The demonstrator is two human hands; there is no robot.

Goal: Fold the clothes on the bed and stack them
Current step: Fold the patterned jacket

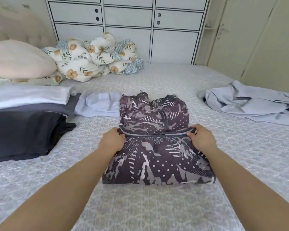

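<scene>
- Patterned jacket (154, 147), dark purple with grey and white camouflage shapes, dots and stripes, lies in the middle of the bed (157, 210), its near part folded up over the rest so that a grey hem band runs across it.
- In the head view, the left hand (112, 141) grips the left end of that hem band, fingers curled round the fabric.
- The right hand (201, 138) pinches the right end of the same band, thumb and fingers closed on it.
- Both forearms reach in from the near edge of the bed.
- Toward the left edge sits a stack of folded clothes (23, 117): white on top, grey beneath, black at the bottom.
- Just beside the stack, and touching the jacket's far left corner, lies a pale lilac garment (100, 104).
- Near the right edge a light blue garment (250, 102) lies crumpled, well apart from the jacket.
- At the far left corner rest a pink pillow (18, 60) and a bundled floral quilt (97, 57).
- White cabinets (128, 29) stand behind the bed.
</scene>
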